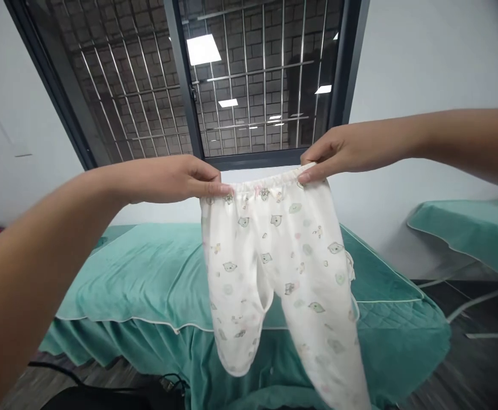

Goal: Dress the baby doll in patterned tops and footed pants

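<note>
A small pair of white pants point(274, 245) with a pastel print of little animal faces hangs stretched out in front of me. My left hand point(189, 177) pinches the elastic waistband at its left end, thumb on the near side. At the right end of the waistband, my right hand point(334, 152) grips it between thumb and fingers, slightly higher than the left. Both legs of the pants dangle down over a bed; the right leg runs out of the bottom of the view. White ties or loops show along the right edge of the fabric.
Behind the pants stands a bed with a teal cover point(146, 273) and pleated skirt. Another teal-covered surface point(474, 228) is at the right. A barred window point(249, 80) fills the back wall. A black object with cables point(116, 396) lies at the lower left.
</note>
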A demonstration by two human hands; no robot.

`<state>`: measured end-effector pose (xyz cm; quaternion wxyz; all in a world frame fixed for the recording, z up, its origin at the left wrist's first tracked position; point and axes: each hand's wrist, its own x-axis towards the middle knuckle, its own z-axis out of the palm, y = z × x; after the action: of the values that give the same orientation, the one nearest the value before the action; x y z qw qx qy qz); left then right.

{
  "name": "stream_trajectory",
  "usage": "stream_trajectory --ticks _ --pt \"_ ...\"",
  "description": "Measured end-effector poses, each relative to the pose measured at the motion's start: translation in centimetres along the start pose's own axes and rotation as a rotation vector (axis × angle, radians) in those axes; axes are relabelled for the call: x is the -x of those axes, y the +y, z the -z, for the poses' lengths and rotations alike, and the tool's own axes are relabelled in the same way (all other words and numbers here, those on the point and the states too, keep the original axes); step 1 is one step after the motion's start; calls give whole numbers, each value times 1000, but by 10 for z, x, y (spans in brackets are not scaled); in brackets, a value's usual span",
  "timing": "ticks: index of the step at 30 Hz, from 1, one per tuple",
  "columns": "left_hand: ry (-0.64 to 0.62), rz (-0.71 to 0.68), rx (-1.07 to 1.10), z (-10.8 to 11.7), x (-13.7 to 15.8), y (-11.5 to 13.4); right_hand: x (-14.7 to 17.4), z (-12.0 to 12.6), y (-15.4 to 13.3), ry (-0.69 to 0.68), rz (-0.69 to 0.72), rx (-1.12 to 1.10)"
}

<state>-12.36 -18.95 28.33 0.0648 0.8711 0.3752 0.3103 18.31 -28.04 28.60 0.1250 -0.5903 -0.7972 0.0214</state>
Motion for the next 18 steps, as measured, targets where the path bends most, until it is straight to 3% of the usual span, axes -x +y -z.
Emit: stream_trajectory --ticks 3,7,12,16,18 --pt "-95 -32 1 -16 2 4 0 -2 2 85 20 -17" --pt "149 -103 218 -62 2 8 -8 -28 -5 182 23 -286" --pt "259 -92 769 -136 0 1 -33 -110 -24 353 -32 -625" --pt "166 6 1151 -194 17 -21 -54 -176 -25 384 -125 -832" --pt "165 96 1188 -225 32 -38 -65 -198 -15 415 -157 -995"
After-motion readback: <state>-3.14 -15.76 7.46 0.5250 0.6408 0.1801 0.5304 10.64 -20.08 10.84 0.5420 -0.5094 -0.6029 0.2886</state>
